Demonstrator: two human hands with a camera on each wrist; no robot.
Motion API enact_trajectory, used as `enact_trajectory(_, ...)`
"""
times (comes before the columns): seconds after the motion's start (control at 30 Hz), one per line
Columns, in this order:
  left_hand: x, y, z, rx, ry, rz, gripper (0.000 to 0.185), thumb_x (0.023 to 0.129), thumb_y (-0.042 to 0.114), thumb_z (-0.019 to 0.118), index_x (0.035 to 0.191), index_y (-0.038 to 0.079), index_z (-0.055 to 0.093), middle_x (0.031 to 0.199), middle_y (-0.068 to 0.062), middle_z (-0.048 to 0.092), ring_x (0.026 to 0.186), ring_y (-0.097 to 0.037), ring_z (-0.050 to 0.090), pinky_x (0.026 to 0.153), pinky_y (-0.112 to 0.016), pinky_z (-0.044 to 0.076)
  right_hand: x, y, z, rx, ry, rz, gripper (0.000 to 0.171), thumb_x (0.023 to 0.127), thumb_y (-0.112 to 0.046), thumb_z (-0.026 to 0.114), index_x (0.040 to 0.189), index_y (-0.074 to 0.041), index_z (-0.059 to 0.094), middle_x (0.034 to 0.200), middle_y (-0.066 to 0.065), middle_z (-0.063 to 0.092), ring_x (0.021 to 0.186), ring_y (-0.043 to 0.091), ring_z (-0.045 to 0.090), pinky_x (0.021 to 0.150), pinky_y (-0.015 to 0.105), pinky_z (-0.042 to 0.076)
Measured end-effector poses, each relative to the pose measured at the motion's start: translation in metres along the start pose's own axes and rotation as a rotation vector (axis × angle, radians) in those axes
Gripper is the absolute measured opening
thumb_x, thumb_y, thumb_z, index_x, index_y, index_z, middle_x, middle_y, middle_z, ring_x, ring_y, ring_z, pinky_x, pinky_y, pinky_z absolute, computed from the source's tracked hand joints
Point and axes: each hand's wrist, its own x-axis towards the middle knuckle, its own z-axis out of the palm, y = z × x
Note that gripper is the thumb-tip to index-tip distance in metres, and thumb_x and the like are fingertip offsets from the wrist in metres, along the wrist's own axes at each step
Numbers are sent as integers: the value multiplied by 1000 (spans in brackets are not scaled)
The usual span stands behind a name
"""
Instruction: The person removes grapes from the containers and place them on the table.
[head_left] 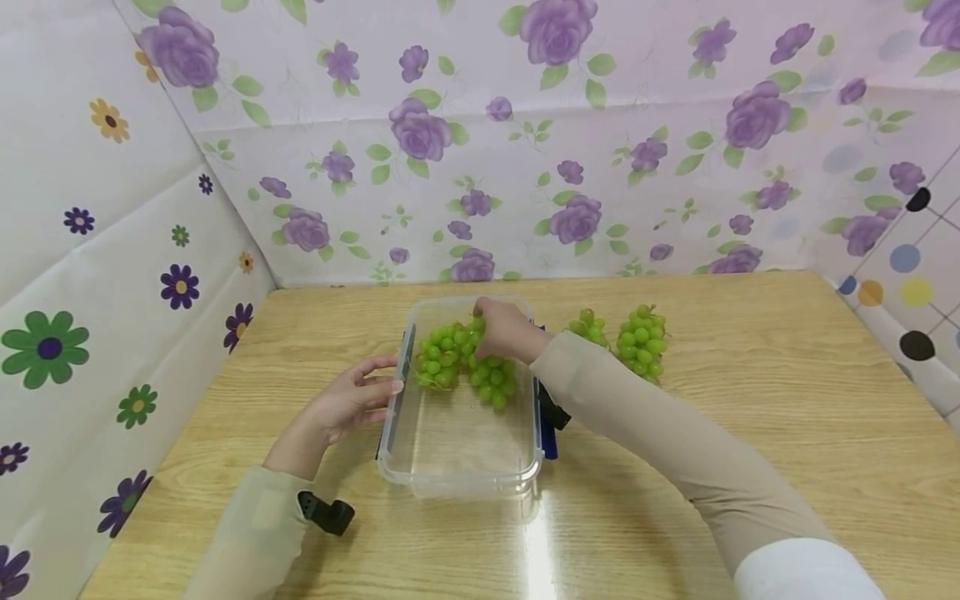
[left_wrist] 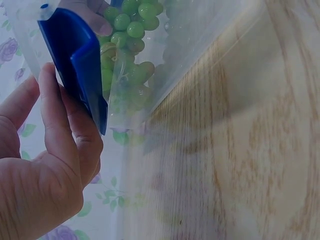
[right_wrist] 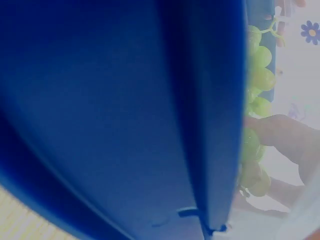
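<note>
A clear plastic container (head_left: 472,475) with blue side latches stands on the table, with bunches of green grapes (head_left: 437,358) in its far half. Inside it, my right hand (head_left: 508,331) pinches the upper part of a bunch of grapes (head_left: 491,382). The right wrist view shows those fingers (right_wrist: 280,132) against grapes through the clear wall, a big blue latch (right_wrist: 100,110) covering most of the picture. At the container's left side, my left hand (head_left: 358,398) touches the wall with loosely extended fingers. Up close, the fingertips rest by the left blue latch (left_wrist: 80,65).
To the right of the container lie two more bunches of grapes, one (head_left: 642,342) in full view and one (head_left: 588,327) partly behind my right sleeve. Flower-patterned sheets (head_left: 480,150) rise behind and left of the wooden table (head_left: 750,358).
</note>
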Motion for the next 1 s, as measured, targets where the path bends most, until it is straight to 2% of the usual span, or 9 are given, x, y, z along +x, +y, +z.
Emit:
enact_trajectory(0.13, -1, 1, 1, 2, 6, 1, 67, 94, 20, 60, 148, 7, 23, 124, -10, 45, 108, -18, 58, 81, -24, 53, -1, 0, -4, 3, 4, 6, 66, 78, -5, 75, 136, -3, 42, 133, 18, 52, 116, 29, 53, 88, 36, 50)
enact_trajectory(0.43, -2, 3, 2, 5, 5, 7, 67, 94, 20, 60, 148, 6, 22, 124, -11, 45, 109, -19, 58, 82, -25, 53, -5, -3, -9, 14, -16, 9, 65, 79, -3, 73, 135, -4, 41, 130, 18, 52, 94, 24, 52, 72, 31, 46)
enact_trajectory(0.73, -2, 2, 1, -3, -1, 2, 69, 94, 21, 61, 149, 7, 22, 124, -9, 46, 109, -17, 58, 81, -24, 53, -4, 0, -12, 34, -25, -9, 64, 79, -5, 73, 134, -5, 42, 133, 17, 50, 90, 23, 52, 71, 31, 46)
enact_trajectory(1.0, -1, 1, 1, -5, -2, -1, 68, 94, 21, 61, 149, 7, 22, 123, -9, 46, 112, -19, 57, 83, -24, 52, -4, 2, -14, 64, -18, -5, 64, 78, -6, 75, 133, -6, 43, 133, 16, 51, 95, 24, 54, 78, 33, 50)
